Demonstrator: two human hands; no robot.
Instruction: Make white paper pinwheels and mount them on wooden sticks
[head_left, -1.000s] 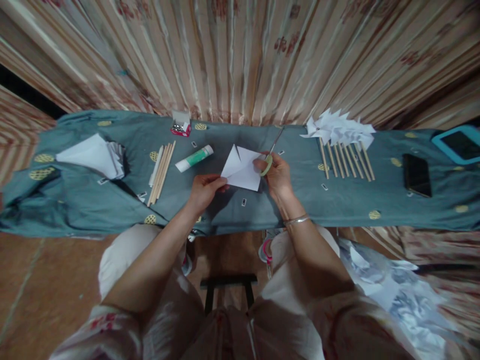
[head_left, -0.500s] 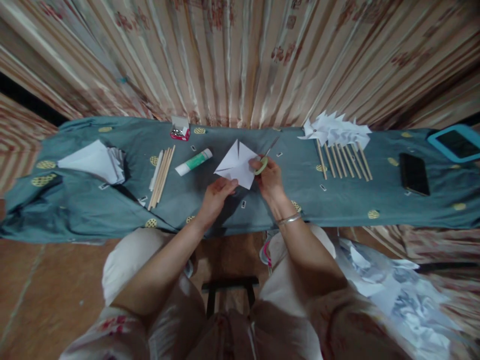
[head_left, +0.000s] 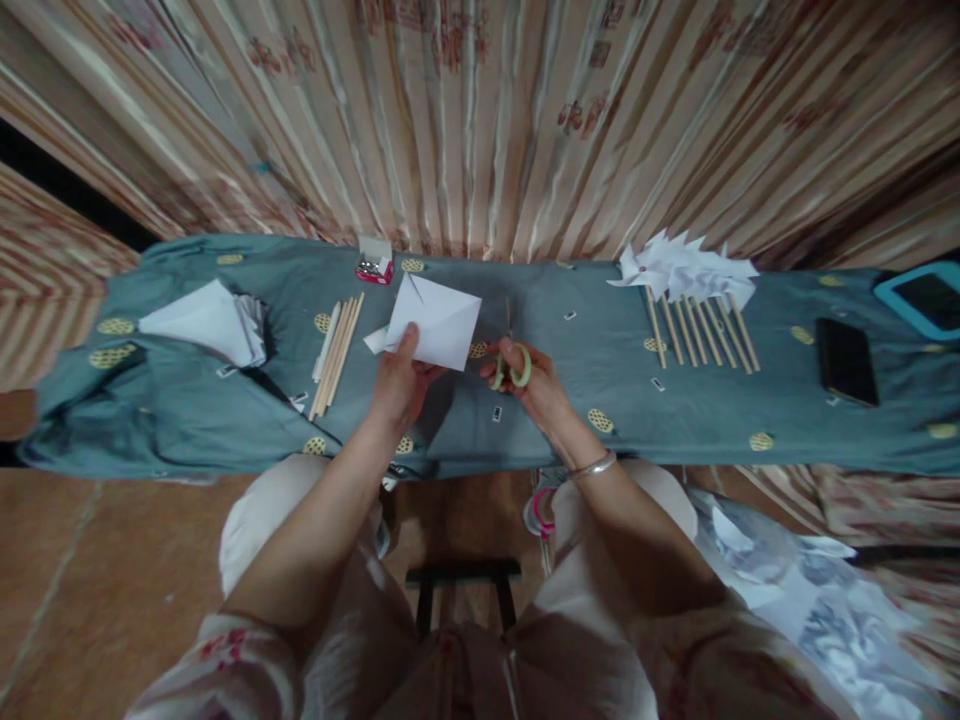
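My left hand [head_left: 403, 382] grips a white square of paper [head_left: 442, 318] by its lower left edge, thumb on top. A cut line shows near the paper's upper left corner. In my right hand [head_left: 534, 385] is a pair of scissors with light green handles [head_left: 511, 368], the blades pointing away from me, just right of the paper and apart from it. The paper mostly covers a glue stick [head_left: 375, 341], of which only a white end shows.
On the cloth-covered table [head_left: 555, 440] are wooden sticks [head_left: 337, 355], folded paper [head_left: 202, 322], a small red box [head_left: 373, 267], paper pinwheels on sticks [head_left: 690, 270], a phone [head_left: 847, 362] and a blue-framed device [head_left: 926, 300]. Paper scraps in a bag [head_left: 825, 600] lie low right.
The paper has moved left with my left hand and turned, now over the glue stick. The scissors have come away from it, lower and slightly left, with my right hand. The view has shifted slightly.
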